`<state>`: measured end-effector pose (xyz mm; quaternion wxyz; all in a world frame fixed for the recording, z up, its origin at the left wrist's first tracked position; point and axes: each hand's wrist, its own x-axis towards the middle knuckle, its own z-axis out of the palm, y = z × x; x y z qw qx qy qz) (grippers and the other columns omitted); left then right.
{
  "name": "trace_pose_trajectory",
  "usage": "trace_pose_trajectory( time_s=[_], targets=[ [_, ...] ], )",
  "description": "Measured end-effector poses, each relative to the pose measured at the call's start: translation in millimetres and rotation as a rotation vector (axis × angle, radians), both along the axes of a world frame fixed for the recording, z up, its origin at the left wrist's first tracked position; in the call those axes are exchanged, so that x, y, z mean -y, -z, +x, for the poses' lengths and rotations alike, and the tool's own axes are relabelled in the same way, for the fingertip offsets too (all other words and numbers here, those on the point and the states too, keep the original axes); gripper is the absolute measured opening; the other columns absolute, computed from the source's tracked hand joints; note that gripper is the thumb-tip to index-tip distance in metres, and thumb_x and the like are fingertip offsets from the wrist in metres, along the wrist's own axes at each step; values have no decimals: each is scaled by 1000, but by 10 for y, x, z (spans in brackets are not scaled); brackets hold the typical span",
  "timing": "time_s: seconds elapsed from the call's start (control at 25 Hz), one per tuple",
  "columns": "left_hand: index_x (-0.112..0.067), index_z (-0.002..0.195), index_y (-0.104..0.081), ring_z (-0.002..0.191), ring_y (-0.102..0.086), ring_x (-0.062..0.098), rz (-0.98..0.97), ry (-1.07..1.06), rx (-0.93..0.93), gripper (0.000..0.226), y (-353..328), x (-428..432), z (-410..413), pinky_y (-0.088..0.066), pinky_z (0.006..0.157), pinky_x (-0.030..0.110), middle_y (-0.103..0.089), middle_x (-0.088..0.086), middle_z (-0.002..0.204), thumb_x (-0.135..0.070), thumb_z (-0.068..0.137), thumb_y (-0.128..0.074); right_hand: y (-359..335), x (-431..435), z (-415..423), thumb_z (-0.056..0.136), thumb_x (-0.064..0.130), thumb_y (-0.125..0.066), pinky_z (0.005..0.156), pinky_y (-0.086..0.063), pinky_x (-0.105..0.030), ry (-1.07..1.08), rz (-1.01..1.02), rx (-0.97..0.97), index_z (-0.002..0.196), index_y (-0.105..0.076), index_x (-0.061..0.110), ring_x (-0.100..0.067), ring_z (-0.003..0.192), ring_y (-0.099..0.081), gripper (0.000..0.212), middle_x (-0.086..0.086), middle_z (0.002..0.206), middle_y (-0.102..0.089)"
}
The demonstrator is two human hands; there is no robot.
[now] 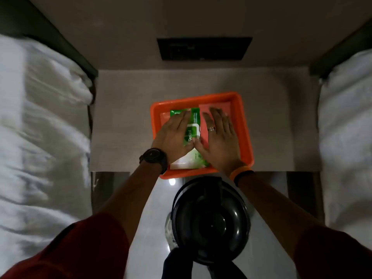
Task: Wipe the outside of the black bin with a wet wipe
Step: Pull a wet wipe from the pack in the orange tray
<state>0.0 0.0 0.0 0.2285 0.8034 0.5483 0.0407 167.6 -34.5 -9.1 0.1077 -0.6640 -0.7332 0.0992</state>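
While both hands lie flat, fingers spread, left hand [174, 135] and right hand [218, 137] press a glossy green wipe pack [193, 127] reading "Dettol". Pack sits in a rectangular orange plastic tray [246, 137]. Round, shiny black bin [211, 222] stands on the floor, just below the tray.

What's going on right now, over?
Both hands flat, open, over green wipe pack in orange tray. Black bin below, untouched. Nothing blocking.

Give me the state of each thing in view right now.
Left hand: open, flat over the wipe pack.
Right hand: open, flat, over the tray.
Wipe pack: lying in the orange tray; flap state hidden.
Black bin: lid shut, on the floor, untouched.
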Motion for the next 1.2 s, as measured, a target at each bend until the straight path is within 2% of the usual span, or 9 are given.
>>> trace_pose_trajectory(
  time_s=[0.2,0.32,0.52,0.68,0.8,0.92,1.0,1.12,1.2],
  targets=[
    [-11,151,-34,129,-39,36,-136,117,-2,89,478,-146,39,-35,113,39,-46,12,150,-40,79,-77,429,-40,-34,95,26,-61,107,-48,-45,7,-33,-36,137,-60,1,-40,130,-61,49,-21,140,-63],
    [-15,149,-41,122,-41,37,-129,149,35,88,545,-145,-10,-35,107,37,-50,11,144,-40,75,-81,511,-72,-45,92,9,-57,96,-53,-46,14,-8,-56,130,-65,-3,-42,115,-66,40,-23,127,-69],
    [-16,155,-24,130,-38,33,-272,83,130,105,439,-191,-114,-34,114,38,-38,16,141,-23,70,-84,475,-173,-52,91,19,-58,98,-51,-48,22,-103,-89,130,-67,5,-43,118,-61,42,-20,131,-65],
    [-6,146,-31,129,-43,28,-343,-56,249,93,359,-178,-190,-39,97,19,-34,17,142,-3,68,-81,437,-165,-88,82,47,-66,98,-50,-46,-22,-197,39,132,-68,21,-40,125,-57,56,-15,145,-55],
    [-3,145,-29,132,-39,28,-351,-77,262,92,365,-145,-203,-34,98,17,-33,18,143,0,69,-81,462,-163,-132,82,37,-67,95,-47,-45,22,-176,24,122,-75,20,-39,124,-58,44,-13,143,-58],
    [-5,152,-18,129,-39,22,-341,-60,275,102,397,-99,-206,-37,98,21,-28,18,148,-5,71,-82,420,-182,-159,86,26,-66,96,-48,-44,132,-180,-166,113,-78,18,-34,125,-59,30,-9,139,-61],
    [-9,156,-8,133,-36,19,-311,-36,264,107,410,-28,-211,-38,104,22,-22,17,154,-8,76,-80,329,-158,-141,87,22,-68,94,-53,-42,264,-140,-382,108,-78,10,-28,114,-67,26,-8,128,-69],
    [-8,156,-15,148,-26,34,-184,127,82,89,443,150,-170,-35,120,38,-15,20,161,-1,85,-67,97,8,-86,85,24,-74,82,-58,-36,572,-14,-655,94,-75,10,-11,81,-69,17,5,91,-74],
    [-7,155,-22,153,-12,40,-146,234,-75,77,467,243,-126,-26,125,47,-13,22,163,4,88,-58,-21,186,-25,84,23,-77,81,-59,-35,742,5,-756,90,-71,12,-2,72,-65,14,14,79,-68]
  ],
)
